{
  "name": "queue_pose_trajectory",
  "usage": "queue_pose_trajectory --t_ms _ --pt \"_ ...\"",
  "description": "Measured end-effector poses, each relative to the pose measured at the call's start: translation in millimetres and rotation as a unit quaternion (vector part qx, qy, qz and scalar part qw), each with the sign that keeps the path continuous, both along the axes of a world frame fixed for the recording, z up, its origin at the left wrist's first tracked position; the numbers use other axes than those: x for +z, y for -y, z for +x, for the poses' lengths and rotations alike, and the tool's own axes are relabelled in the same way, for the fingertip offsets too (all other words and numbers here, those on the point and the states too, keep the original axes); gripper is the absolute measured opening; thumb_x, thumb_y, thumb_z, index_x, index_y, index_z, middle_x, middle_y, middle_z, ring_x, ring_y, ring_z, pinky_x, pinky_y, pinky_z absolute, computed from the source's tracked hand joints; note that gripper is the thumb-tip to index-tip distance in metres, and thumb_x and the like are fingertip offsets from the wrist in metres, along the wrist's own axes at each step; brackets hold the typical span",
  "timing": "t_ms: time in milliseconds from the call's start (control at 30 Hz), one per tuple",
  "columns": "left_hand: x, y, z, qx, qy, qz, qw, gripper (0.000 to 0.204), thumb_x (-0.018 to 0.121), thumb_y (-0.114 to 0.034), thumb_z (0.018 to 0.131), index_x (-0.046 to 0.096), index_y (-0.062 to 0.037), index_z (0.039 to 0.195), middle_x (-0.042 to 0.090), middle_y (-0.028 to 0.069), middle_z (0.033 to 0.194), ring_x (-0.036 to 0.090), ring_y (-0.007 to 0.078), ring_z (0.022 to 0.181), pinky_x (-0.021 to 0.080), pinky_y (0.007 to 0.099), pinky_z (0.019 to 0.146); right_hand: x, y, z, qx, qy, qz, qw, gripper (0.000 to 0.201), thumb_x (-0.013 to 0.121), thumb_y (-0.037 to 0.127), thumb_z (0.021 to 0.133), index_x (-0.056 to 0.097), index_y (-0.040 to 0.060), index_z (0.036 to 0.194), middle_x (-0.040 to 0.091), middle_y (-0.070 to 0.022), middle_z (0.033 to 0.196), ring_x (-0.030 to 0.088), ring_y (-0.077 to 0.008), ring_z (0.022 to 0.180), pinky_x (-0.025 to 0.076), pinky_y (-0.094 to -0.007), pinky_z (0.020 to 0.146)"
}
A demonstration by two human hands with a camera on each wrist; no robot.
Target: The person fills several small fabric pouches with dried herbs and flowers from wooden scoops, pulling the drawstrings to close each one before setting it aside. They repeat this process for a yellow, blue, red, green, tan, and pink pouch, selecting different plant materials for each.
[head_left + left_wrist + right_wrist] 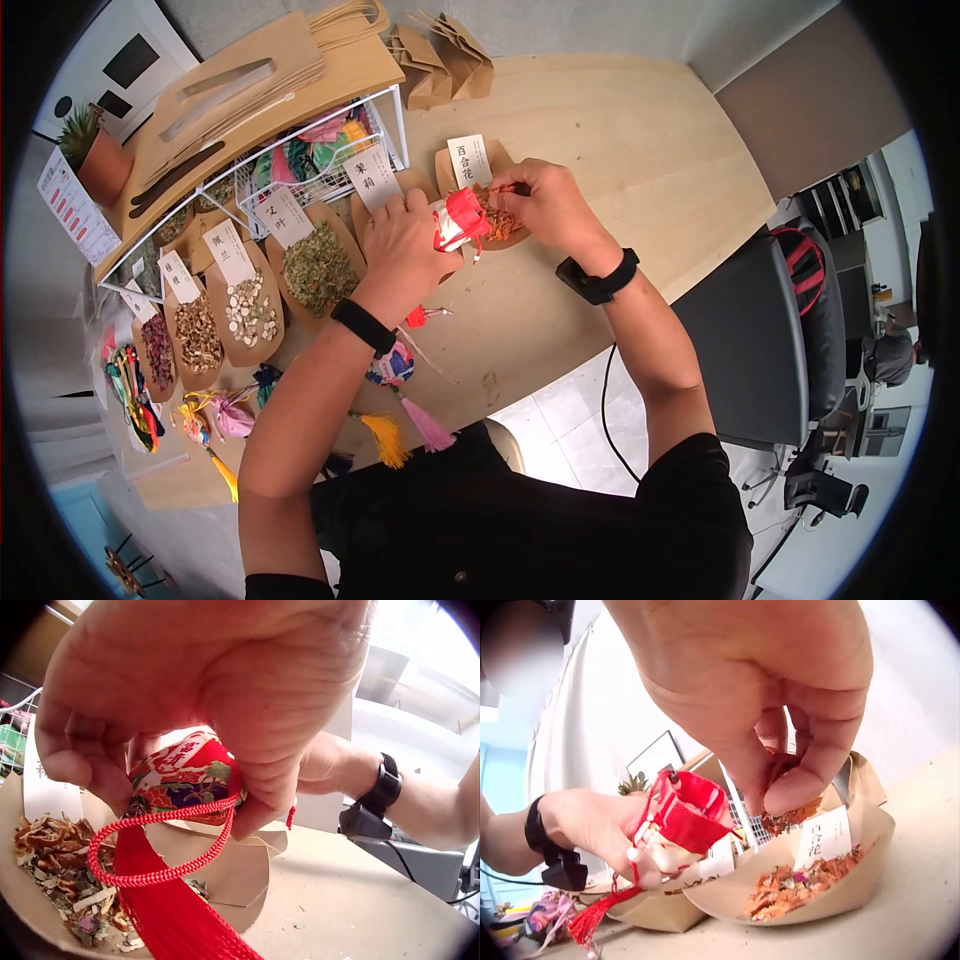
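My left hand (405, 245) grips a red patterned cloth sachet (458, 220) around its body. In the right wrist view the sachet's gathered mouth (697, 799) stands open, facing up. A red cord loop (94, 855) and a red tassel (169, 907) hang from it in the left wrist view. Close beside it, my right hand (550, 205) pinches a clump of orange-brown dried petals (786, 819) between thumb and fingers. Below those fingers lies a kraft-paper tray (874, 825) with more orange dried petals (802, 889) and an upright white label card (467, 160).
Several paper trays of dried herbs with label cards, such as a green leafy one (320, 270), line the table (620, 140). Behind them stands a white wire rack with a wooden top (240, 100). Tasselled sachets (390, 365) lie at the front edge; paper bags (425, 70) stand behind.
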State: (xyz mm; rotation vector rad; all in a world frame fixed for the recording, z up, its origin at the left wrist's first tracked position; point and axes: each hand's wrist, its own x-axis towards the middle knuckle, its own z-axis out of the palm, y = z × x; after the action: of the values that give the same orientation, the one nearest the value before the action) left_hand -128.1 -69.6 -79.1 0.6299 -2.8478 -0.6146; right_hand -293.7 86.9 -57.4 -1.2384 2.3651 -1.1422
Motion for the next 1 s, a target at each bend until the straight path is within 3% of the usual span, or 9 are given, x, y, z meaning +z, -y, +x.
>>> queue_pose_trajectory --t_ms 233,333,533,733,833,933,1000 --pt "2.6 -4.5 -18.5 -0.003 0.035 0.004 0.999 0.068 0.087 -0.032 0.067 0.054 -0.0004 0.117 0.061 0.0211 0.119 0.059 0.0416 0.116 0.049 0.0506 0.097 30.6 0.6 -4.5 0.047 0.122 0.027 0.991 0.016 0.077 0.003 0.091 0.077 -0.0014 0.107 0.076 -0.0064 0.093 0.068 -0.0118 0.085 0.057 -0.0295 0.079" --pt "1.8 -7.5 -24.9 0.002 0.040 0.010 0.999 0.070 0.088 -0.033 0.067 0.053 -0.0004 0.118 0.060 0.0209 0.121 0.059 0.0413 0.117 0.049 0.0505 0.098 28.8 4.0 -5.7 0.049 0.144 0.040 0.988 0.015 0.077 0.003 0.089 0.078 -0.0008 0.103 0.076 -0.0108 0.091 0.069 -0.0169 0.082 0.057 -0.0323 0.080" --pt "0.5 -10.0 -28.1 -0.008 0.030 0.024 0.999 0.072 0.089 -0.033 0.067 0.053 0.0004 0.119 0.059 0.0220 0.121 0.058 0.0418 0.117 0.048 0.0499 0.099 31.1 9.6 -5.7 0.079 0.123 0.087 0.985 0.023 0.073 -0.003 0.091 0.076 -0.0014 0.114 0.078 -0.0092 0.100 0.071 -0.0139 0.091 0.057 -0.0304 0.088" --pt "-5.0 -7.2 -26.9 -0.009 0.004 0.050 0.999 0.071 0.088 -0.033 0.068 0.051 0.0011 0.118 0.059 0.0247 0.118 0.057 0.0439 0.116 0.048 0.0506 0.099 40.5 7.2 0.6 0.142 0.150 0.012 0.978 0.025 0.070 -0.001 0.091 0.074 -0.0047 0.116 0.078 -0.0117 0.101 0.073 -0.0185 0.092 0.059 -0.0328 0.087" --pt "-11.4 -4.9 -27.1 -0.015 -0.032 0.068 0.997 0.069 0.087 -0.032 0.069 0.050 0.0010 0.117 0.059 0.0257 0.118 0.057 0.0446 0.115 0.048 0.0511 0.098 42.3 5.2 4.6 0.137 0.182 -0.047 0.973 0.025 0.066 -0.002 0.093 0.073 -0.0064 0.116 0.078 -0.0115 0.101 0.073 -0.0184 0.093 0.059 -0.0326 0.088" --pt "-14.7 1.0 -27.3 -0.021 -0.052 0.107 0.993 0.068 0.088 -0.030 0.068 0.051 0.0003 0.116 0.059 0.0252 0.116 0.057 0.0449 0.115 0.049 0.0513 0.099 48.7 3.6 10.2 0.053 0.246 -0.087 0.964 0.023 0.065 -0.001 0.094 0.074 -0.0051 0.115 0.078 -0.0104 0.102 0.073 -0.0174 0.093 0.059 -0.0331 0.085" --pt "-13.8 4.6 -25.7 -0.021 -0.053 0.127 0.990 0.068 0.089 -0.030 0.068 0.051 0.0000 0.115 0.059 0.0247 0.115 0.058 0.0446 0.115 0.049 0.0510 0.099 44.9 -0.3 2.6 0.006 0.172 -0.047 0.984 0.024 0.064 -0.003 0.094 0.073 -0.0037 0.116 0.077 -0.0106 0.104 0.072 -0.0170 0.094 0.058 -0.0322 0.084"
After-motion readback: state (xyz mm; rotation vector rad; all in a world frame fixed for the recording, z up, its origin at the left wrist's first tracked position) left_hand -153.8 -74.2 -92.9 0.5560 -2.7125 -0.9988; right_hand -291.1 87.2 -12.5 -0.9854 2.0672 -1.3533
